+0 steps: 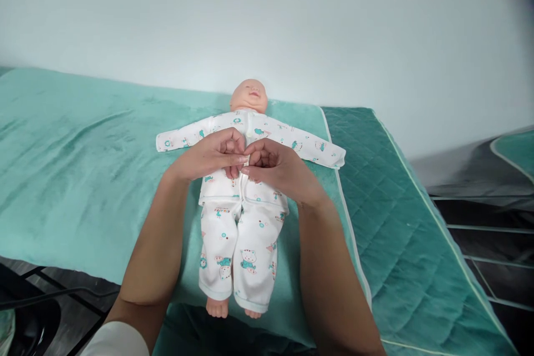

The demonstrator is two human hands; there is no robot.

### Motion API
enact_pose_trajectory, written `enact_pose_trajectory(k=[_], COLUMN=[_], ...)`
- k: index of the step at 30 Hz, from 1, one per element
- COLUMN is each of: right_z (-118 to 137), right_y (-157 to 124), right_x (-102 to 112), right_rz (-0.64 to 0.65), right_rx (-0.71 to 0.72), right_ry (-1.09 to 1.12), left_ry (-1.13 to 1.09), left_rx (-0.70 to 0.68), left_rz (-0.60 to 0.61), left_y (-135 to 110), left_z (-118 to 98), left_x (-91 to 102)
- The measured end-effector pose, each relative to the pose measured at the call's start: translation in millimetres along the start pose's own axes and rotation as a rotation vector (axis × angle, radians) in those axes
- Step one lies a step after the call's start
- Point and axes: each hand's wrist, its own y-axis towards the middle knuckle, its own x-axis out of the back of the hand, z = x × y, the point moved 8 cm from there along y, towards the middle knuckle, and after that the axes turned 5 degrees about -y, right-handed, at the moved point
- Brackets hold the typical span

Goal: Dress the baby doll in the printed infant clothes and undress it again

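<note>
A baby doll (250, 94) lies on its back, head toward the wall, dressed in a white printed jacket (267, 192) and matching trousers (254, 256). Both sleeves stretch out sideways, and the doll's feet show below the trouser cuffs. Over the middle of the jacket's front, my left hand (219, 153) pinches the fabric edge between thumb and fingers. Opposite it, my right hand (275, 164) pinches the same front opening, with the fingertips of both hands meeting there. A small pale bit of the edge shows between them; any fastener inside is hidden.
Under the doll is a light green blanket (83, 178), with a darker quilted cover (400, 233) to its right. A white wall (267, 22) rises behind. Metal rack bars (492, 229) stand at the right, and a black object (31, 311) with a cable sits at lower left.
</note>
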Motion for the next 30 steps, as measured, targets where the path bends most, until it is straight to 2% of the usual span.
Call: enact_pose_trajectory(k=[6,14,21,30], right_z=[0.2,-2.2,-2.0,-1.6], right_y=[-0.1,0.4,2.1,1.8], right_x=[4.2,2.6,2.6,1.4], right_rz=[0.005,-0.006,-0.008,-0.006], right_rx=[0.033,-0.017,-0.002,0.013], right_ry=[0.073,0.075,0.089,0.047], left_ry=[-0.036,-0.039,-0.001,0.036], left_rx=[-0.012,0.012,-0.007,0.017], left_rz=[0.037,0.045,0.099,0.065], left_y=[0.6,0.9,1.2,-1.3], left_z=[-0.6,2.7,4.6,4.8], left_x=[-2.1,-1.5,-2.6,-4.5])
